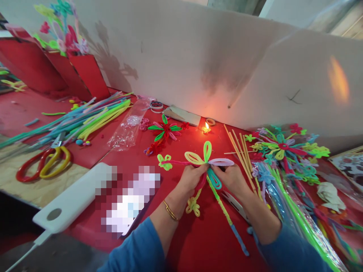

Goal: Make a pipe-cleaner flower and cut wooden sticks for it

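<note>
Both my hands are closed on a pipe-cleaner flower (207, 153) near its centre. My left hand (190, 179) grips it on the left, close to the yellow petal, and a gold bangle circles that wrist. On the other side my right hand (233, 176) pinches near the lilac and teal petals. A green-yellow stem with a blue end slants down below the flower. A pink stem with a small green flower (165, 162) sticks out to the left. One small yellow flower (193, 206) hangs under my left hand. My fingertips partly hide the join.
A lit candle (206, 129) burns beyond my hands, near the wall. Scissors (45, 163), a white corded device (74, 197) and a phone (133, 204) lie left. Pipe cleaners (104, 117) are piled behind them. Wooden sticks (241, 151) and a flower bunch (283, 147) are right.
</note>
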{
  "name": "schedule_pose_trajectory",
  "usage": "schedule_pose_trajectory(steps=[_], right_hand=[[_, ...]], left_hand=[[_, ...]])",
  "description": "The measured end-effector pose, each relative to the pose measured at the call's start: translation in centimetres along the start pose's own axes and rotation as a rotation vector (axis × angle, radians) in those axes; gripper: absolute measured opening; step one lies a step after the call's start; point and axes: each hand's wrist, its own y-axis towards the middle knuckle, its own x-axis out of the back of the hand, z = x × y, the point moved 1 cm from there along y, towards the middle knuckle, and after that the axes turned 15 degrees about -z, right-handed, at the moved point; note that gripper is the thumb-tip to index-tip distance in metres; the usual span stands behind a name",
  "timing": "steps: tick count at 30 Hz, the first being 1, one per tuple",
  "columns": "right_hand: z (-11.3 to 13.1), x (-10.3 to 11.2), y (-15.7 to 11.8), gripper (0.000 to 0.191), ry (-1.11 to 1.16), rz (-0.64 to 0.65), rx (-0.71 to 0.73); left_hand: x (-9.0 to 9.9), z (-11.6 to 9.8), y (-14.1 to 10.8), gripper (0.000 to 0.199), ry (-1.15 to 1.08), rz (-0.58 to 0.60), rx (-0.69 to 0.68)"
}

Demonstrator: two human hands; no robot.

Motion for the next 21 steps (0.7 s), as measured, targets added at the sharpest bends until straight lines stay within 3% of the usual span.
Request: schedule_pose_trajectory(steps=[9, 13, 21], right_hand=[[0.6, -0.14, -0.31, 0.024, -0.094, -0.015, 0.076], [0.31, -0.27, -0.15, 0.026, -0.098, -0.035, 0.041], [-0.37, 0.7, -0.46, 0.023, 0.198, -0.022, -0.128]], left_hand=[[0.14, -0.01, -0.02, 0.019, 0.018, -0.033, -0.006], [0.08, 0.02, 0.03, 0.022, -0.011, -0.029, 0.011], [0.14, 0.06, 0.27, 0.033, 0.003, 0.008, 0.202]])
